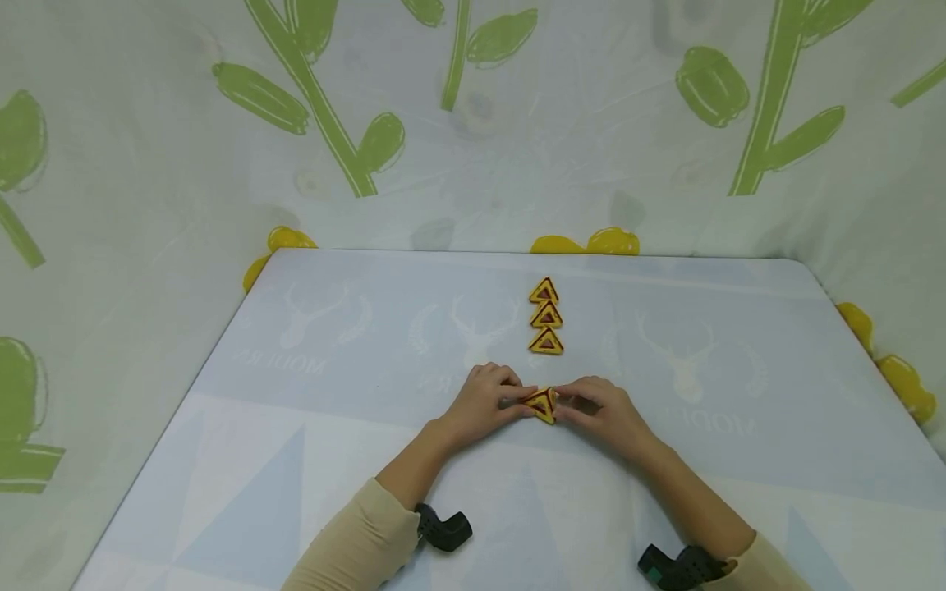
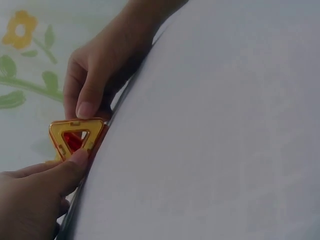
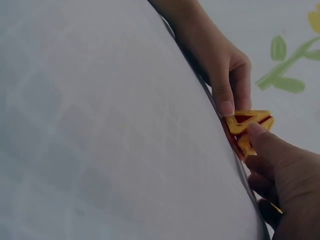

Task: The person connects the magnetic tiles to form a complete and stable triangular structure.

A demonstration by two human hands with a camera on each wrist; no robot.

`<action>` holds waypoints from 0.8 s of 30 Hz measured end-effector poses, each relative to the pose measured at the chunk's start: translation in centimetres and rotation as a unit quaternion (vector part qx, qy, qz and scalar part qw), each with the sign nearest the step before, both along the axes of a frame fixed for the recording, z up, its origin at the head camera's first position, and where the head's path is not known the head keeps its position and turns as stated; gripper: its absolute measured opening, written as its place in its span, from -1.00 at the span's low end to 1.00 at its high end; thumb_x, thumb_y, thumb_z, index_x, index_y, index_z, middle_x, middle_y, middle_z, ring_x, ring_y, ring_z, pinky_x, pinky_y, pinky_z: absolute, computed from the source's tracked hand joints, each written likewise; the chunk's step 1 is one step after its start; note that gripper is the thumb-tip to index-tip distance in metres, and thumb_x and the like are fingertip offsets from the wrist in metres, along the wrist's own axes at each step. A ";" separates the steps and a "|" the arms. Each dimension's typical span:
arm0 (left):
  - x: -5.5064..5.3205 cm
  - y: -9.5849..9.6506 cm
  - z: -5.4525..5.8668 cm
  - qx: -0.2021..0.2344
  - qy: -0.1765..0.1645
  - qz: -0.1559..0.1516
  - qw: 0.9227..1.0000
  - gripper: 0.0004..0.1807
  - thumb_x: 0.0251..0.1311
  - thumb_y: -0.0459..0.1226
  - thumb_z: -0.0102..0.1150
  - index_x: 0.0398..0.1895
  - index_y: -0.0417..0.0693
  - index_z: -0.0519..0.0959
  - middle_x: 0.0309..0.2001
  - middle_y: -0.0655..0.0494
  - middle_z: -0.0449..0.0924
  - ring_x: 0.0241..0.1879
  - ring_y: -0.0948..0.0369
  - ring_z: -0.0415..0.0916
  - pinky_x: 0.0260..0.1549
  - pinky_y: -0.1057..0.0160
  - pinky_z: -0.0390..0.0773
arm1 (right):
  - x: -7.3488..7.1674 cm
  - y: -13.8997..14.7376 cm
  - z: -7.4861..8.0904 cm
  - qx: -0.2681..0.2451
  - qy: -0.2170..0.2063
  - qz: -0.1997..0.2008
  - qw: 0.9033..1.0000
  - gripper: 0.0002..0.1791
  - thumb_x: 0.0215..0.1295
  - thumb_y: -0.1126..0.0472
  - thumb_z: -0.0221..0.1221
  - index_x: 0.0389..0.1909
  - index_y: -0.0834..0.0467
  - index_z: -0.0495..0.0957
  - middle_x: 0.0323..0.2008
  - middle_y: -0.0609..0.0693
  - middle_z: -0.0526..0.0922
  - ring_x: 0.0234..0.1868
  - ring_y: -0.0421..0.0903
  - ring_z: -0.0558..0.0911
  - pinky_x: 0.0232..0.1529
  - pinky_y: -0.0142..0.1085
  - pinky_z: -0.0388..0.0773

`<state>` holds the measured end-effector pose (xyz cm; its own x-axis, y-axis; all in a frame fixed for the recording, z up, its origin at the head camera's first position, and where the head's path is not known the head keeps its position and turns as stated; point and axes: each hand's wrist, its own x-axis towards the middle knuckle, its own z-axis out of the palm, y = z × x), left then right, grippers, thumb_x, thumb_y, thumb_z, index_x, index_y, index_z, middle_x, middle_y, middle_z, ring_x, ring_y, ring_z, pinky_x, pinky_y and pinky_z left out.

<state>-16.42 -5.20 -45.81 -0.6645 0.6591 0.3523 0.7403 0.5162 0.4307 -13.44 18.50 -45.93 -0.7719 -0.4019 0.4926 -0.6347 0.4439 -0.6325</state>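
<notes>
Between both hands is a small pyramid-like piece of yellow and red triangular magnetic tiles (image 1: 543, 405). My left hand (image 1: 488, 402) pinches it from the left, thumb and fingertips at its edge. From the other side, my right hand (image 1: 604, 413) pinches the same piece. In the left wrist view a yellow triangle tile (image 2: 57, 131) with a hollow centre faces the camera, and red shows behind it. The right wrist view shows the tiles (image 3: 262, 114) meeting at an angle under the right thumb. Some of the piece is hidden by fingers.
Beyond the hands, three similar yellow and red triangle pieces (image 1: 546, 315) stand in a line running away toward the far edge. They sit on a pale blue and white cloth-covered table (image 1: 355, 443). A leaf-patterned curtain (image 1: 562, 139) surrounds it.
</notes>
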 end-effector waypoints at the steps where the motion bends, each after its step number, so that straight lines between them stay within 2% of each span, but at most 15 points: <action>1: 0.1 0.0 0.0 0.000 0.003 0.001 1.000 -0.62 0.07 -0.07 0.30 -0.04 0.03 0.67 -0.23 0.21 0.52 -0.27 0.27 0.36 -0.10 0.19 0.33 | 0.0 0.0 0.0 -0.001 -0.008 -0.003 1.000 -0.62 -0.16 0.42 0.42 -0.20 0.27 0.67 -0.35 0.00 0.70 -0.37 -0.17 0.58 -0.27 -0.53 0.43; 7: 0.4 0.3 0.3 0.004 0.018 0.011 1.000 -0.62 0.06 -0.06 0.30 -0.07 0.00 0.68 -0.25 0.20 0.53 -0.29 0.25 0.37 -0.15 0.19 0.33 | 0.1 -0.1 0.0 -0.011 -0.037 -0.018 0.999 -0.63 -0.11 0.42 0.40 -0.17 0.28 0.67 -0.36 -0.01 0.70 -0.36 -0.18 0.59 -0.29 -0.51 0.46; 14: 0.4 0.3 0.2 0.004 0.010 0.043 0.999 -0.62 0.02 -0.03 0.34 -0.09 0.04 0.69 -0.27 0.22 0.55 -0.26 0.24 0.40 -0.15 0.19 0.34 | -0.2 -0.5 0.2 0.012 -0.056 -0.028 0.998 -0.57 -0.12 0.29 0.44 -0.11 0.21 0.65 -0.30 -0.06 0.68 -0.28 -0.18 0.56 -0.25 -0.43 0.47; 21: 0.3 0.5 0.3 0.019 -0.002 0.049 0.999 -0.65 0.06 -0.07 0.33 -0.09 0.01 0.69 -0.28 0.21 0.55 -0.29 0.23 0.40 -0.21 0.21 0.33 | -0.3 -0.5 0.5 0.016 -0.040 -0.050 0.998 -0.63 -0.12 0.35 0.42 -0.18 0.25 0.67 -0.38 -0.04 0.64 -0.36 -0.22 0.55 -0.35 -0.46 0.48; 24: 0.1 0.8 0.2 0.022 -0.018 0.054 0.998 -0.64 0.06 -0.06 0.32 -0.08 0.01 0.69 -0.27 0.20 0.56 -0.28 0.23 0.41 -0.23 0.21 0.33 | -0.3 -0.4 0.4 0.012 -0.022 -0.054 0.998 -0.66 -0.13 0.40 0.42 -0.23 0.28 0.68 -0.42 -0.04 0.62 -0.42 -0.24 0.53 -0.41 -0.47 0.48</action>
